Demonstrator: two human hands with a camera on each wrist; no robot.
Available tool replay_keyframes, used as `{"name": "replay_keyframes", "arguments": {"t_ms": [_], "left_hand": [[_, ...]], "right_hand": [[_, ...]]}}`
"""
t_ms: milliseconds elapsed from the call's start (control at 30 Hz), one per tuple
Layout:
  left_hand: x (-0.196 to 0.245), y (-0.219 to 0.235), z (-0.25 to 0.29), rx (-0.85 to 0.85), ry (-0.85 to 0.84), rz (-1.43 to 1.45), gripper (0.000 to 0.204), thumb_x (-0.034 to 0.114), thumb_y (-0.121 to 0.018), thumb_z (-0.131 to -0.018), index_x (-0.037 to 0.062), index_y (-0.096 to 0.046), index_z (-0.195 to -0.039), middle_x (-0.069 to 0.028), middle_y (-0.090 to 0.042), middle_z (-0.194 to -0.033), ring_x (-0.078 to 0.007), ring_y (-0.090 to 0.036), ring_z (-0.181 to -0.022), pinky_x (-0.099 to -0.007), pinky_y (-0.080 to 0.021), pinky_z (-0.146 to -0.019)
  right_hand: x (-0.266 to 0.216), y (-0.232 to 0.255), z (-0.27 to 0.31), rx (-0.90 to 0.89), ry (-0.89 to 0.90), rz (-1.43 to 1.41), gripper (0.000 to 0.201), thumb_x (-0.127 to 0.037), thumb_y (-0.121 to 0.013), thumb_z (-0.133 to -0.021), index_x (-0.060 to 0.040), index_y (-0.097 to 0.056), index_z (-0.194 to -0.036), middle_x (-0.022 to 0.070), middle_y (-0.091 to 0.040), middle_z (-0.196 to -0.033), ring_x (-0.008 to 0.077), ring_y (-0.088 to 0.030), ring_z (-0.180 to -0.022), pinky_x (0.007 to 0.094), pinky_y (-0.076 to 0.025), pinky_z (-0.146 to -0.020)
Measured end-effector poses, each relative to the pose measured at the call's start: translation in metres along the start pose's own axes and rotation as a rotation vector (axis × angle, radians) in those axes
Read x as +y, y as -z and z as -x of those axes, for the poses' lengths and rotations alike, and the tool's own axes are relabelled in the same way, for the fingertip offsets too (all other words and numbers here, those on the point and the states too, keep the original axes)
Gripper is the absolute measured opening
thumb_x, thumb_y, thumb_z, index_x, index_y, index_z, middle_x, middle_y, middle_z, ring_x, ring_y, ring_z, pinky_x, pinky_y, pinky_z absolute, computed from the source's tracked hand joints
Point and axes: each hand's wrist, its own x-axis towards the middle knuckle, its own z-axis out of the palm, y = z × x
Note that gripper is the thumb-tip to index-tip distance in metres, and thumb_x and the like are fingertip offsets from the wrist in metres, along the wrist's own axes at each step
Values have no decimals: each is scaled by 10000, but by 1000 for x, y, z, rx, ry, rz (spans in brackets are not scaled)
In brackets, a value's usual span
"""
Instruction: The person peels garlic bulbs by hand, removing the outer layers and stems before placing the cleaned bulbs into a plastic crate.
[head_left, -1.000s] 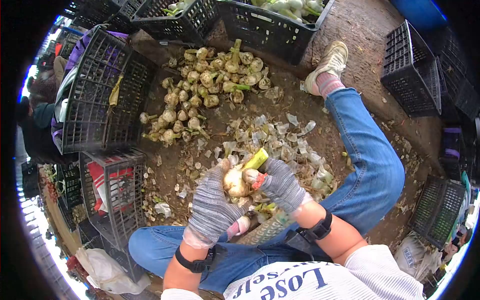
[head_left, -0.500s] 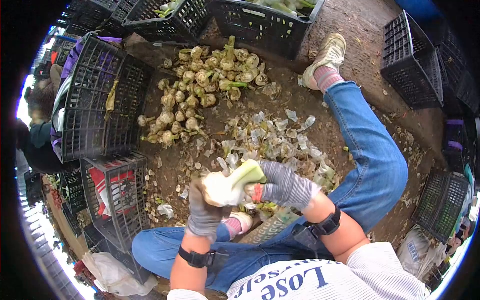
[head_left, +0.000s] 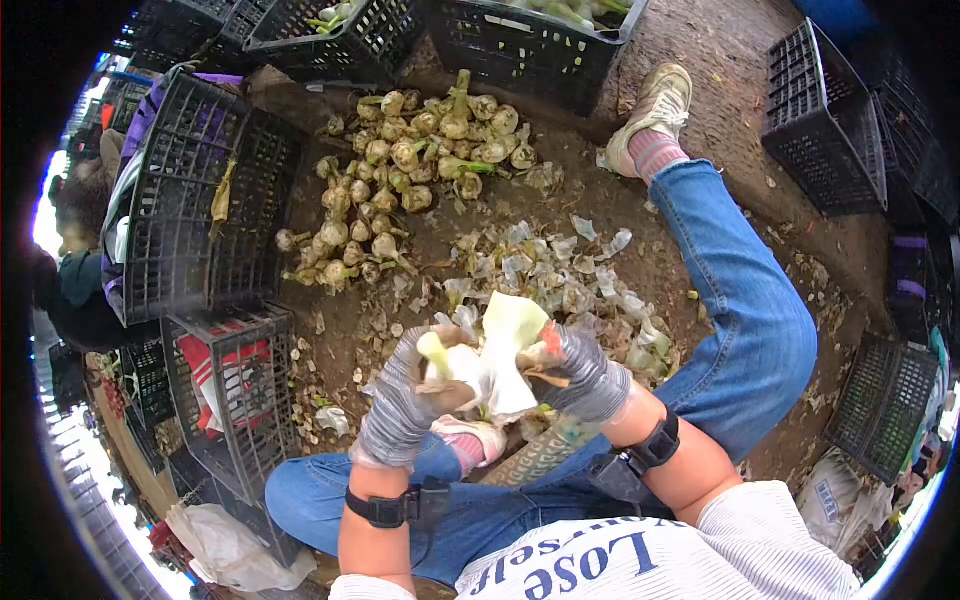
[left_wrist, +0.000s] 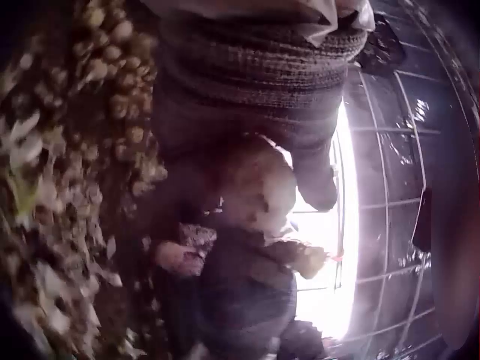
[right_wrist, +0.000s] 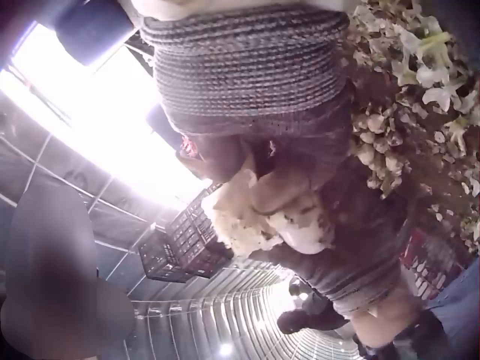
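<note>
In the head view, my gloved left hand (head_left: 400, 395) grips a garlic bulb (head_left: 458, 366) whose pale green stem points up and away. My gloved right hand (head_left: 590, 378) pinches a broad white outer skin (head_left: 512, 345), which stands up between the two hands, right beside the bulb. A bit of red shows at the right thumb. The left wrist view has the bulb (left_wrist: 262, 187) dim under the fingers. Bare fingertips of the right hand press on pale skin (right_wrist: 240, 217) in the right wrist view, with the bulb (right_wrist: 304, 225) close by.
A heap of unpeeled garlic bulbs (head_left: 400, 180) lies ahead on the ground. Nearer are loose papery skins (head_left: 560, 270). Black crates stand around: one at the left (head_left: 190, 200), a filled one ahead (head_left: 520, 55), others right (head_left: 820, 120). My legs (head_left: 740, 310) flank the work.
The right hand has moved slightly right with the white skin, apart from the stem. The left hand has tilted the bulb, so its stem now points up at the left.
</note>
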Motion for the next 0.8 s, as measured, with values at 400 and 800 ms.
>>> {"name": "replay_keyframes", "arguments": {"t_ms": [400,800], "left_hand": [[0,23,5,327,-151,627,605,315,-698,-703,90,-435,-1198,-108,-536,-1115,-261,-560,-955,-355,-510,-788],[-26,-7,1,72,228,947,560,494,-535,-781,56,-479,-1126,-118,-548,-1074,-248,-546,-963,-378,-507,-748]], "right_hand": [[-64,-9,8,-215,529,-594,537,-210,-522,-826,43,-289,-1239,231,-363,-1252,332,-412,-1149,411,-378,-968],[-3,-9,-12,-191,581,1104,450,-299,-522,-833,-16,-458,-1178,201,-398,-1238,303,-386,-1155,374,-316,-954]]}}
